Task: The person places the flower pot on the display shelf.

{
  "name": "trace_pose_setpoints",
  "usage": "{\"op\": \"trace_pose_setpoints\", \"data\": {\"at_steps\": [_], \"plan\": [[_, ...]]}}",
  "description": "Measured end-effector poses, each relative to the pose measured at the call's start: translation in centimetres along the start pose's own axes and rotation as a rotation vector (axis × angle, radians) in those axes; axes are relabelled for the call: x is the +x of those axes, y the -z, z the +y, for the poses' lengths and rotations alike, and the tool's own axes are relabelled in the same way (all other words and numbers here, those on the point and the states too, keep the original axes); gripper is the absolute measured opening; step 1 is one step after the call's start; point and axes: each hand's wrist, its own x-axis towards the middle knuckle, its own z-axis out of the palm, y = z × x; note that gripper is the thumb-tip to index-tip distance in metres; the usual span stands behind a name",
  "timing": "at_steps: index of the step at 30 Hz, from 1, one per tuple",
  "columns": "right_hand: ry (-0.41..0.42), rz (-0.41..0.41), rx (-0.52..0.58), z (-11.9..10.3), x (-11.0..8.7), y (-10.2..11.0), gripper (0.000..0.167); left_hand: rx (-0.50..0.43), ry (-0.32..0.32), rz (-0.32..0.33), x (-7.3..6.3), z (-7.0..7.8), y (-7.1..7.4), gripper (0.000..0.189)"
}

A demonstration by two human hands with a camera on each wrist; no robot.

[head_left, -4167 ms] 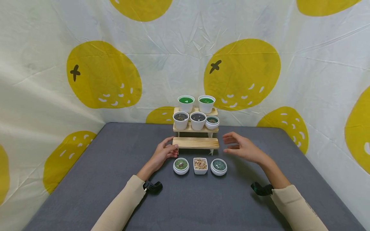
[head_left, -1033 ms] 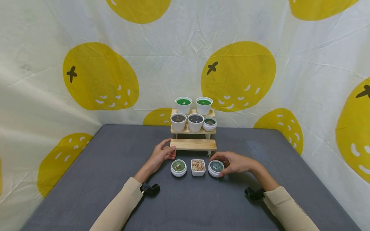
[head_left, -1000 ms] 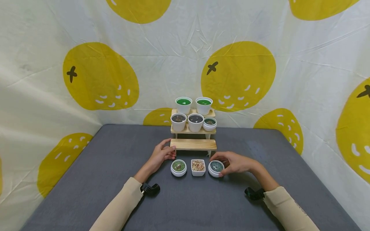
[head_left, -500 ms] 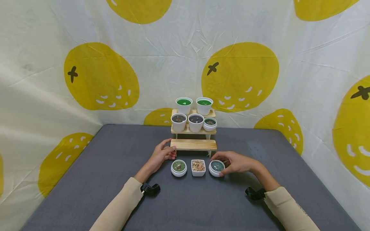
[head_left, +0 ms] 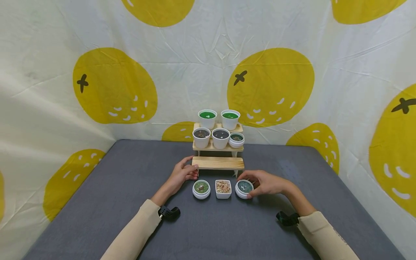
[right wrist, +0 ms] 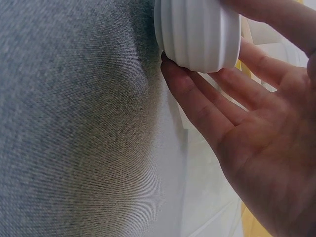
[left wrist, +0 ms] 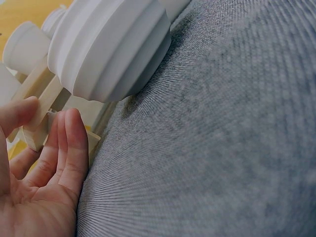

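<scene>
My left hand (head_left: 179, 176) holds the left end of the low front step of a three-tier wooden step stand (head_left: 218, 163). In the left wrist view its thumb lies on the board and the fingers (left wrist: 74, 131) are by the step's leg. My right hand (head_left: 264, 183) grips a small white ribbed pot (head_left: 242, 194) with bluish-green contents, thumb at the near side, fingers round the far side. The right wrist view shows the pot's ribbed wall (right wrist: 197, 37) between thumb and fingers, close to the grey cloth.
A square white dish (head_left: 223, 195) of pale chips and a ribbed pot (head_left: 201, 195) with green contents stand left of the gripped pot. Two dark-filled cups (head_left: 220, 143) and a small pot (head_left: 236, 143) occupy the middle step; two green-filled cups (head_left: 230, 123) stand on top.
From hovering open right of the stand, my right hand has come down and taken hold of the right-hand pot. Over the last second both hands stay nearly still; the left keeps its hold.
</scene>
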Motion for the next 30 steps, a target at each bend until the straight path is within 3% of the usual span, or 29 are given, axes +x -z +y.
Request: {"op": "trace_pose_setpoints", "data": {"at_steps": [30], "plan": [[-0.009, 0.013, 0.006, -0.08, 0.03, -0.04, 0.060, 0.006, -0.004, 0.016, 0.17, -0.11, -0.08, 0.066]]}}
